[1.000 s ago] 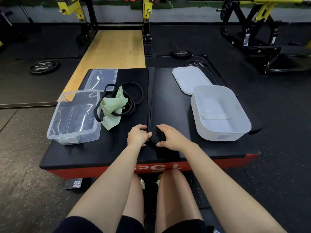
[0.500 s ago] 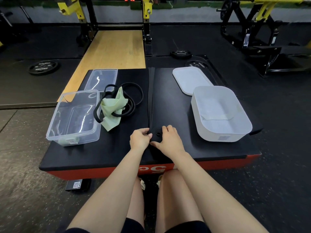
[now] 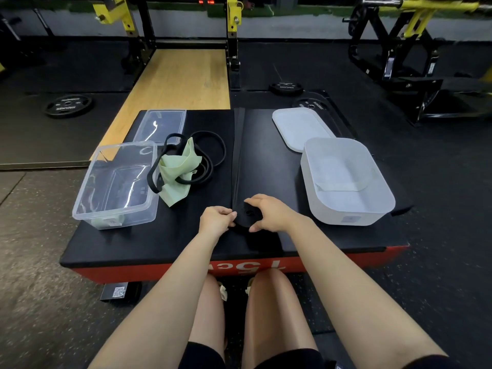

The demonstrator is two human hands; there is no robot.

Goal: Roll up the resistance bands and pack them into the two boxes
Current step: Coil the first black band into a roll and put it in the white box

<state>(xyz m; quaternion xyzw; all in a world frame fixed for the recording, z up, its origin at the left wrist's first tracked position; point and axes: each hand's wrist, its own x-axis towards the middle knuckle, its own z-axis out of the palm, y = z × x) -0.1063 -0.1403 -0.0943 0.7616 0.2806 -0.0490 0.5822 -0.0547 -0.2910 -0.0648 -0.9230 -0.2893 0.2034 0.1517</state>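
I am part-way through rolling the long flat black resistance band (image 3: 237, 155), which lies stretched away from me down the middle of the black padded platform (image 3: 127, 243); its near end is already wound into a small tight roll (image 3: 246, 217) that sits between my hands. My left hand (image 3: 216, 217) pinches the roll's left side with curled fingers, and my right hand (image 3: 269, 213) arches over its top and right side, fingers bent round it, so both hands are closed on the roll rather than spread. As I judge it, the next move calls for turning the roll away from me along the band while keeping its edges square, so it does not cone out sideways, and only then lifting it to a box. The clear plastic box (image 3: 117, 182) stands to my left and the white plastic box (image 3: 346, 182) to my right, each with its lid lying just behind it. Beside the clear box lies the pale green flat band (image 3: 177, 169) tangled with thin black loop bands (image 3: 210, 153), not yet rolled. Black on black makes the band's edges hard to trace, and I cannot tell how many turns the roll has. Something pale shows at the clear box's near corner and a pale strip in the white box; I cannot say what either is.
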